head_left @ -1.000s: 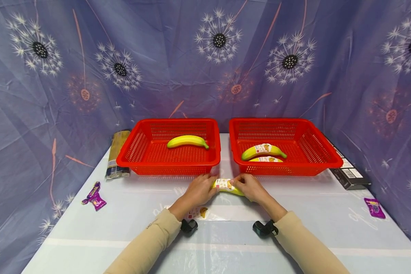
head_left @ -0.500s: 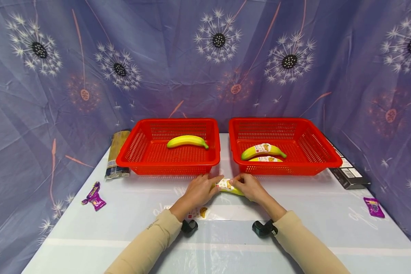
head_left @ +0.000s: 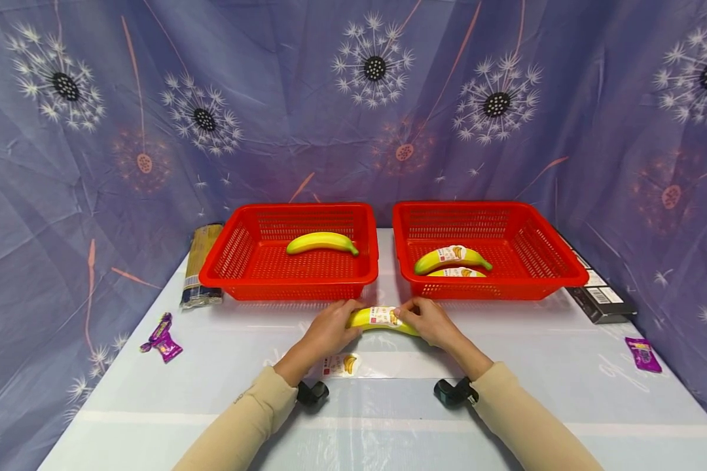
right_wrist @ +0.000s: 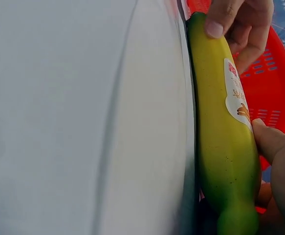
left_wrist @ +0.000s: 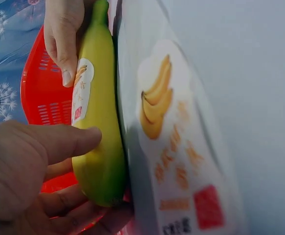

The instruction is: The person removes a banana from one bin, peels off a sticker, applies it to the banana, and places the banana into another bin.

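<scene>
- Sleeves in beige run up from the near edge of the pale table [head_left: 507,347], each wrist bearing a black camera mount.
- Just beyond the left wrist lies a loose banana sticker [head_left: 342,365], flat on the table and free of both hands.
- Next out, the left hand [head_left: 324,333] grips the left end of the labelled banana [head_left: 380,318], thumb on top and fingers curled beneath, as the left wrist view shows.
- Opposite it, the right hand [head_left: 430,324] pinches the banana's right end, a fingertip pressed at the edge of its white label.
- So the banana lies crosswise between the two hands, label up, just in front of the gap between the baskets; whether it touches the table cannot be told.
- Behind the left hand stands the left red basket [head_left: 235,255], holding one plain banana [head_left: 321,243].
- Behind the right hand stands the right red basket [head_left: 542,255], with two stickered bananas [head_left: 451,259] lying close together.
- Out at the sides: a purple wrapper [head_left: 163,338] and a packet of noodles [head_left: 200,265] to the left, a black box [head_left: 601,297] and a second purple wrapper [head_left: 643,354] to the right.
</scene>
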Motion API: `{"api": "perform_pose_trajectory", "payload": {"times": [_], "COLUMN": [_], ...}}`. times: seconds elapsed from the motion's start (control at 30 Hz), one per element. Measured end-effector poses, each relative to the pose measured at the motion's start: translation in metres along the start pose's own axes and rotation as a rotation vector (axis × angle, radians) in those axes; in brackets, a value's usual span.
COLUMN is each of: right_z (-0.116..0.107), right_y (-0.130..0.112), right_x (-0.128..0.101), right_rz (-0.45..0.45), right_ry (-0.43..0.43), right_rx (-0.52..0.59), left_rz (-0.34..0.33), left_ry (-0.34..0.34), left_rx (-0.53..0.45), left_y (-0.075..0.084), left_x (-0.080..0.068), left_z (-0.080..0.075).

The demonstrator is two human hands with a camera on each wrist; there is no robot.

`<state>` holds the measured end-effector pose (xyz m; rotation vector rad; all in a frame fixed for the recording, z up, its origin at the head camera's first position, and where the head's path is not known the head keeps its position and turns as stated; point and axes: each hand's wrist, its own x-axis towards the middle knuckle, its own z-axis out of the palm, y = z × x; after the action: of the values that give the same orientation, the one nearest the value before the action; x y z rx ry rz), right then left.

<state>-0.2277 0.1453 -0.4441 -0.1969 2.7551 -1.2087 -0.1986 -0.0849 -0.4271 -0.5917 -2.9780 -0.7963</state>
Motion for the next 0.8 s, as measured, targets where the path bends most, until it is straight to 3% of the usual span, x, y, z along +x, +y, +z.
{"api": "perform_pose_trajectory", "payload": {"times": [0.33, 0.6, 0.8], "right_z": [0.003, -0.010, -0.034], "right_y": [0.006, 0.020, 0.034], "right_x": [-0.007, -0.017, -0.029], "right_rz": [-0.106, -0.102, -0.042], "right_ry": [0.038, 0.019, 0.095], "right_rx": [0.030, 0.111, 0.245], "left_rz": [0.000, 0.033, 0.045], "left_ry": [0.022, 0.038, 0.056], "left_rx": [-0.008, 0.014, 0.028], "left_y": [-0.003, -0.003, -0.003], "left_x": [-0.006, -0.008, -0.009], "left_z": [0.000, 0.001, 0.001]}}
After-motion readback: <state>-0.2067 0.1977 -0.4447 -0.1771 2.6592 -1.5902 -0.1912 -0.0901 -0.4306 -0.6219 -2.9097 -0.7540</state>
